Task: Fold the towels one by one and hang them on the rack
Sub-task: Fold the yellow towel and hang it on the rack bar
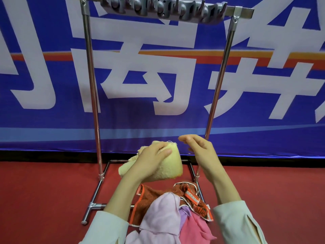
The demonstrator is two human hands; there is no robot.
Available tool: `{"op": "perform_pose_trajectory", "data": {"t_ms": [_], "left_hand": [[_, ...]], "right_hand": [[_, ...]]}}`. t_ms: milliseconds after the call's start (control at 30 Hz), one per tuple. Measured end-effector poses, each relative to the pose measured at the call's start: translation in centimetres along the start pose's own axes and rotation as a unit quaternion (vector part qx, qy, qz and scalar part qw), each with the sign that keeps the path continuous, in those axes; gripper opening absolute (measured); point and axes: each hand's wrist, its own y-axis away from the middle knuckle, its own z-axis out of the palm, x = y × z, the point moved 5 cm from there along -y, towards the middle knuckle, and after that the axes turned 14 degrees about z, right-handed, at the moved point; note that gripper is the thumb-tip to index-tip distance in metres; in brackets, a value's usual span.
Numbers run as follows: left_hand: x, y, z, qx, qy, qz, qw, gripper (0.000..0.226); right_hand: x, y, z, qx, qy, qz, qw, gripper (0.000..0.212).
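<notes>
My left hand grips a folded yellow towel in the air, low in front of the rack. My right hand hovers just right of the towel with fingers loosely bent, holding nothing that I can see. The metal rack stands ahead, with a grey hook bar along its top rail. Below my arms lies a pile of towels: a rust-orange one, a pale pink one, a bright pink one and a bit of purple.
A blue banner with large white characters hangs right behind the rack. The floor is red carpet. The rack's base tubes run along the floor under the pile.
</notes>
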Motion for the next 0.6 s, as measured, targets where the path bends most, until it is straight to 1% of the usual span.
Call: {"op": "perform_pose_trajectory", "data": {"t_ms": [67, 100, 133, 233, 300, 333, 433, 500, 567, 600], "left_hand": [[0.4, 0.2, 0.2, -0.053, -0.019, 0.025, 0.998, 0.020], [0.7, 0.3, 0.1, -0.068, -0.015, 0.029, 0.997, 0.024], [1.0, 0.3, 0.0, -0.079, -0.005, 0.034, 0.996, 0.027], [2.1, 0.4, -0.6, -0.106, 0.021, 0.046, 0.993, 0.023], [2.9, 0.5, -1.0, -0.109, 0.043, 0.055, 0.992, 0.027], [3.3, 0.5, -1.1, -0.105, 0.065, 0.057, 0.991, 0.028], [3.9, 0.6, -1.5, -0.091, 0.118, 0.063, 0.987, 0.030], [4.1, 0.7, -1.8, -0.080, 0.138, 0.060, 0.985, 0.028], [3.8, 0.8, -2.1, -0.059, 0.174, 0.024, 0.983, 0.032], [3.6, 1.0, -2.2, -0.054, 0.198, 0.003, 0.979, 0.034]], "right_hand": [[-0.2, 0.2, 1.0, -0.054, 0.024, -0.020, 0.998, 0.027], [-0.1, 0.2, 1.4, -0.074, 0.033, -0.019, 0.997, 0.029], [0.0, 0.4, 1.7, -0.091, 0.042, -0.014, 0.995, 0.032], [0.4, 0.7, 2.0, -0.125, 0.049, 0.019, 0.991, 0.042], [0.5, 0.9, 1.7, -0.131, 0.048, 0.040, 0.989, 0.050], [0.4, 1.0, 1.6, -0.144, 0.041, 0.039, 0.988, 0.051], [0.1, 1.4, 1.1, -0.186, 0.013, 0.014, 0.982, 0.043], [-0.3, 1.5, 0.5, -0.199, -0.012, 0.007, 0.980, 0.028], [-0.8, 1.6, 0.3, -0.223, -0.025, 0.000, 0.974, 0.018], [-1.0, 1.7, 0.3, -0.235, -0.035, 0.000, 0.971, 0.017]]}}
